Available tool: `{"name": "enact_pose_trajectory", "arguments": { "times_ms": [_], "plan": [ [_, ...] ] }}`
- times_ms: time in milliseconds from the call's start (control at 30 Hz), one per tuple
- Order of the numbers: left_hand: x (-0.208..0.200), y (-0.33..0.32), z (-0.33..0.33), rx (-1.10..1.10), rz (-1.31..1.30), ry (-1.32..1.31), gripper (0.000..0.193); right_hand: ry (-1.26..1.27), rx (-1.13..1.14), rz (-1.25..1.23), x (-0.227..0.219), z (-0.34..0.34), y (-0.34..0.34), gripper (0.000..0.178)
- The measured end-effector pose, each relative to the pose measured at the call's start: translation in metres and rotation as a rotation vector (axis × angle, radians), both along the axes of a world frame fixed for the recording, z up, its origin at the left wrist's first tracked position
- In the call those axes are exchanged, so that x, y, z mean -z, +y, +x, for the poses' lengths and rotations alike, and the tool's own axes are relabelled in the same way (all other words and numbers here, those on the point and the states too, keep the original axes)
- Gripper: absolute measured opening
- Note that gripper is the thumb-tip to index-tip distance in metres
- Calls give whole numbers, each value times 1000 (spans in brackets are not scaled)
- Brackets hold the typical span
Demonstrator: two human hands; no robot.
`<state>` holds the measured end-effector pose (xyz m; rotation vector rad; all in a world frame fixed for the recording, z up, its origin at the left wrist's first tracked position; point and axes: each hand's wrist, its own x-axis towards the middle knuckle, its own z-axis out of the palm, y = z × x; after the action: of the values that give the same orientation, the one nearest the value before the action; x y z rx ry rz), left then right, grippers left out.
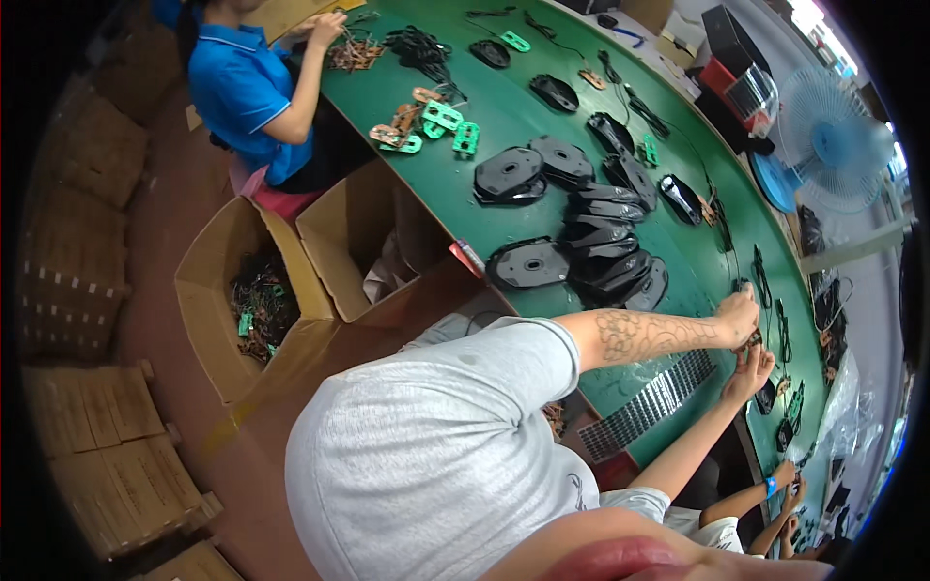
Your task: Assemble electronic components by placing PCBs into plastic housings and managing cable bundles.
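Observation:
My left hand (738, 315), at the end of a tattooed forearm, is closed at the right side of the green table, near the black cables. Just below it, my right hand (750, 374) is also closed, its fingertips almost meeting the left hand's. A small brownish piece (756, 339) shows between the two hands, too small to name. Beside my right forearm lies a sheet of small dark rectangles in rows (651, 407). Left of my hands, black oval plastic housings (528, 262) are heaped in stacks.
Green boards (443, 116) and bundled black cables (417, 48) lie farther up the green table (397, 174). At left stand open cartons (208, 320), one holding boards and wires. A co-worker in a blue shirt (237, 82) sits beyond; other people's hands (787, 479) work at lower right. A fan (823, 140) stands at right.

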<state>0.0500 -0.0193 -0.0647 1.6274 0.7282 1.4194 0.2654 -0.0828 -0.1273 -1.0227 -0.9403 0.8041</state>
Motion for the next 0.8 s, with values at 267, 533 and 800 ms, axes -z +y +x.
{"name": "enact_pose_trajectory", "arguments": {
  "times_ms": [267,533,800],
  "plan": [
    [-42,-104,-131,582,126,-120,18,-112,-113,-141,5,27,-14,18],
    [91,-127,-309,453,-464,886,39,-1058,623,-316,45,35,-13,62],
    [172,-187,-295,87,16,925,47,-459,-851,-755,3,-213,-232,34]
  ]
}}
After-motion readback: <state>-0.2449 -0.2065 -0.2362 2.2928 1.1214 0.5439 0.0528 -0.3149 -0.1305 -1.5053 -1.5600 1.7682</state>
